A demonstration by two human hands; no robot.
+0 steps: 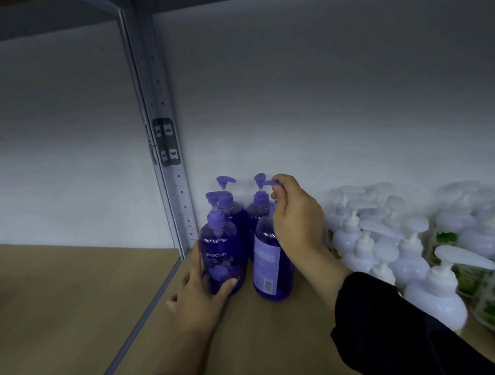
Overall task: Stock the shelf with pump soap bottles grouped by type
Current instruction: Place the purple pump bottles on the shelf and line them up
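Wooden shelf, purple group going in at the left corner by the perforated upright. Step in hand: squaring up the front pair. Left hand curls round the base of the front-left purple bottle, label forward. Right hand pinches the pump head of the front-right purple bottle, back label facing out (likely needs turning). Two more purple bottles stand behind. White pump bottles crowd close on the right; little elbow room there.
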